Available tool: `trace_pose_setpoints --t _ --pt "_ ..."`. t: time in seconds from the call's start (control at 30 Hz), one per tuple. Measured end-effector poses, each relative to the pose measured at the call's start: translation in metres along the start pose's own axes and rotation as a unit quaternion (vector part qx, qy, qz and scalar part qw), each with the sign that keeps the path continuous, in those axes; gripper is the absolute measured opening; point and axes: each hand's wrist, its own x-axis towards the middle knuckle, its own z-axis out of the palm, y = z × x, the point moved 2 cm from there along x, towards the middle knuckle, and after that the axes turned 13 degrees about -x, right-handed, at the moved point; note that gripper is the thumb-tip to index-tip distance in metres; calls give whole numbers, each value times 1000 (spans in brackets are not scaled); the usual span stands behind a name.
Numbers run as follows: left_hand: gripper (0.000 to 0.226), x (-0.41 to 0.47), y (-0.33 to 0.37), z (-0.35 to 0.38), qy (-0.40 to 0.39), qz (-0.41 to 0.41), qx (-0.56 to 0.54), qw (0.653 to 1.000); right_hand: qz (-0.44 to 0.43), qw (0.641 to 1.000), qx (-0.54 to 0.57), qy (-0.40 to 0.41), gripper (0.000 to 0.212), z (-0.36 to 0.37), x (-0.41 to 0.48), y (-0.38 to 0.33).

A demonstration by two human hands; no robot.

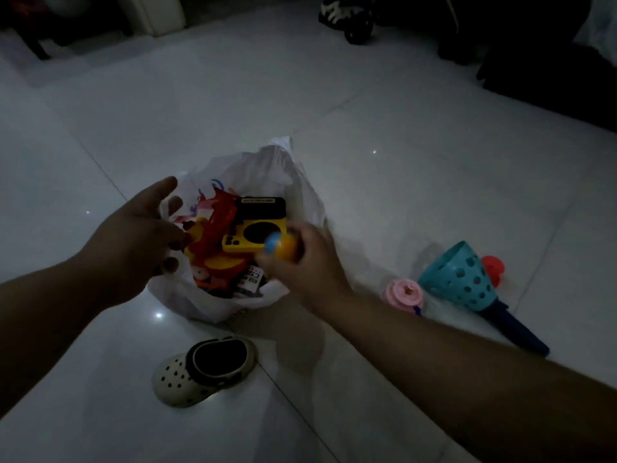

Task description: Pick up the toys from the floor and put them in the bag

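Note:
A white plastic bag (pixel 287 172) stands open on the tiled floor, with several toys inside, among them a yellow and black toy camera (pixel 257 225) and a red toy (pixel 217 222). My left hand (pixel 140 235) is at the bag's left rim, fingers spread, and seems to hold the edge. My right hand (pixel 307 265) hovers over the bag's right side, closed on a small orange and blue ball (pixel 282 248). To the right on the floor lie a teal perforated catch cup with a dark blue handle (pixel 464 279), a pink round toy (pixel 404 295) and a red toy (pixel 494 267).
A cream clog shoe (pixel 203 369) lies on the floor just in front of the bag. Dark furniture (pixel 551 71) fills the back right. A black and white toy vehicle (pixel 350 18) stands at the far top.

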Motion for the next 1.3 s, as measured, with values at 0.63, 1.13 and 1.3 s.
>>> trace_pose_setpoints --t 0.63,1.13,1.3 --pt "83 3 -1 2 -2 2 54 999 -219 900 -376 9 30 -62 -18 128" --pt "82 8 -14 1 4 15 59 998 -109 745 -579 -314 31 -38 -102 229" --pt "82 13 -13 0 20 15 57 998 -80 813 -504 -279 36 -33 -88 214"
